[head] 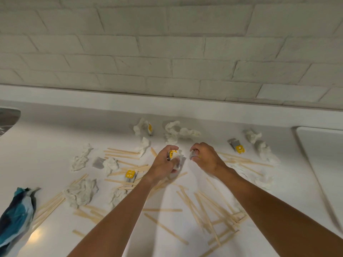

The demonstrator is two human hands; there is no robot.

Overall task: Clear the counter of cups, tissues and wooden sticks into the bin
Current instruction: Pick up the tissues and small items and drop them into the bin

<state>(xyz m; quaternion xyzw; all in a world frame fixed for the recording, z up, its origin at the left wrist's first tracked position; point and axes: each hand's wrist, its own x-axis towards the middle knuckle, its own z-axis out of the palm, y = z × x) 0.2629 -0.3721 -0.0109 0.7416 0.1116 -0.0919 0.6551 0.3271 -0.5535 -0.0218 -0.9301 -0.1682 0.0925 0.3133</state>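
The white counter (55,130) is littered with crumpled white tissues (81,192), wooden sticks (209,210) and small yellow-labelled sachets (130,174). My left hand (164,162) grips a bundle of crumpled tissue with a yellow-labelled sachet in it, at the counter's middle. Close beside it, my right hand (204,157) pinches a small grey sachet. More tissues (178,131) lie just beyond both hands, near the wall. No cup and no bin are in view.
A blue and white crumpled cloth or bag (15,217) lies at the counter's left front. A white sink basin (323,151) is set in at the right. A metallic object (8,117) shows at the left edge. A brick wall rises behind.
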